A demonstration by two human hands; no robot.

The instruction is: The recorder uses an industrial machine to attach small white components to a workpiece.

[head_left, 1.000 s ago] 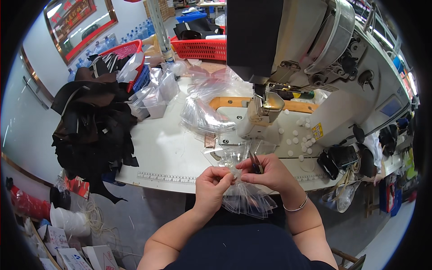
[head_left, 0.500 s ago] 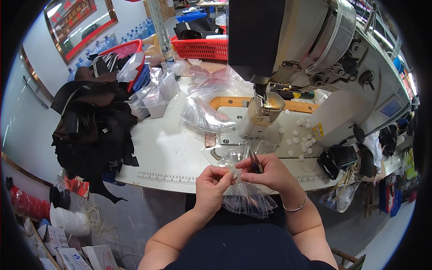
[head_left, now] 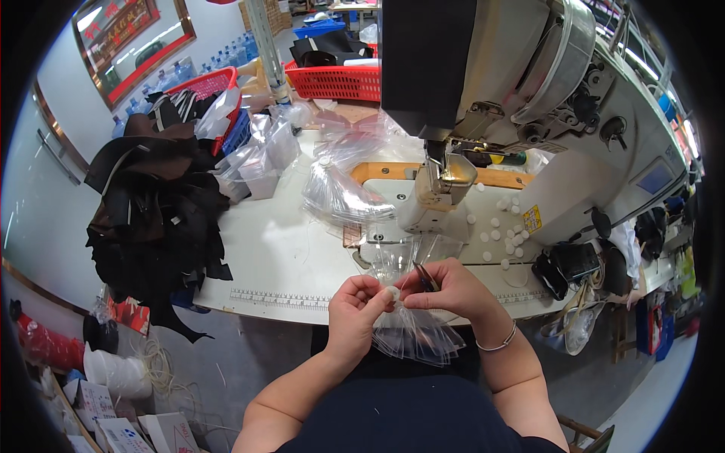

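Observation:
Over the table's front edge, my left hand (head_left: 352, 311) pinches a small white disc (head_left: 393, 292) at the narrow middle of a fanned bundle of clear plastic pieces (head_left: 419, 337). The bundle spreads below both hands and also above them onto the table. Close by on the right, my right hand (head_left: 456, 290) is closed around small dark thread snips (head_left: 424, 276), whose blades point up and left. Its thumb and forefinger come together beside the disc; whether they also grip a thread or the plastic is too small to tell.
A sewing machine (head_left: 442, 189) rises behind my hands, with several loose white discs (head_left: 495, 235) to its right. More clear plastic pieces (head_left: 343, 192) lie left of it. Black fabric scraps (head_left: 155, 219) hang over the table's left edge. Red baskets (head_left: 336, 81) stand behind.
My left thumb and fingers have shifted, so the white disc now shows more plainly. The snips in my right hand have tilted slightly left. The bundle stays in about the same place.

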